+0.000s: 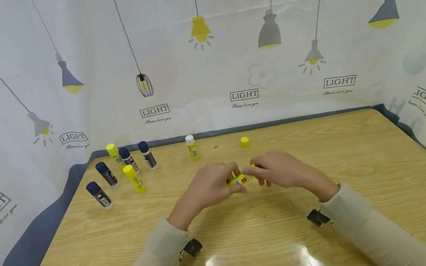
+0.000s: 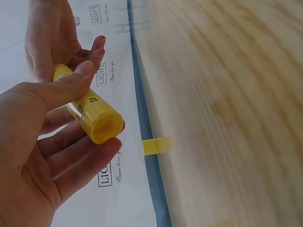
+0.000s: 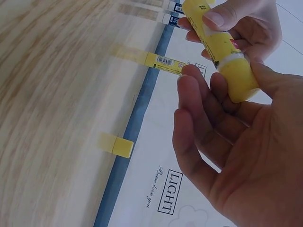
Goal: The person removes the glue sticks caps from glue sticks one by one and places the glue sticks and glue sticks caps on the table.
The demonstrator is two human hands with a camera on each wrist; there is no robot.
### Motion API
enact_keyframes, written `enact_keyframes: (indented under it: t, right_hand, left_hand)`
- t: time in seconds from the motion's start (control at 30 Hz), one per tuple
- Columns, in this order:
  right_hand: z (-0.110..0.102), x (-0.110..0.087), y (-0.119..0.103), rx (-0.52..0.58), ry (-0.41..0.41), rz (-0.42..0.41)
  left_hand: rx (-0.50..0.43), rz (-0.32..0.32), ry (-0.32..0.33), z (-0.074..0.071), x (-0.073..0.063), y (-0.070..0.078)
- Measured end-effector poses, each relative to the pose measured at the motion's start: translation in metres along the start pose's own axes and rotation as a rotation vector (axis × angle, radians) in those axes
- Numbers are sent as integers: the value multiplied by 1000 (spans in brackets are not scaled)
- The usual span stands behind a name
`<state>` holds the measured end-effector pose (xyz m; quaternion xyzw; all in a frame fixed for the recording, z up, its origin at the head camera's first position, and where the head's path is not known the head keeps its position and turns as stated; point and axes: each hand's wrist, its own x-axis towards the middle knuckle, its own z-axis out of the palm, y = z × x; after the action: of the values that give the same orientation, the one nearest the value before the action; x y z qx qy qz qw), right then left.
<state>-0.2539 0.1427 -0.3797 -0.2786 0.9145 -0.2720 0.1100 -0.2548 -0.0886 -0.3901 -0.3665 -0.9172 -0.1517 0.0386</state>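
Above the table, my left hand (image 1: 216, 182) grips the body of a yellow glue stick (image 2: 90, 104) between thumb and fingers. Its hollow-looking base end faces the left wrist camera. At the other end my right hand (image 1: 281, 168) pinches the yellow cap (image 3: 236, 80) between thumb and fingers. A whitish band shows between cap and body in the right wrist view. Beyond the hands, a loose yellow cap (image 1: 244, 142) lies on the table. A yellow glue stick with a white top (image 1: 192, 148) stands upright to its left.
On the left of the wooden table (image 1: 256, 247) stand several capped glue sticks, some with dark blue caps like this one (image 1: 147, 155), others yellow (image 1: 134, 179). A white curtain (image 1: 204, 78) printed with lamps surrounds the table's back and sides.
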Motion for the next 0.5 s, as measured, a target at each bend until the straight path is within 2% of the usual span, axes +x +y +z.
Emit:
enact_keyframes:
  t: [0.23, 0.5]
  right_hand:
    - [-2, -1, 1, 14, -19, -13]
    - [-7, 0, 3, 40, -55, -52]
  left_hand:
    - [-20, 3, -18, 0, 1, -2]
    - [-93, 3, -46, -1, 1, -7]
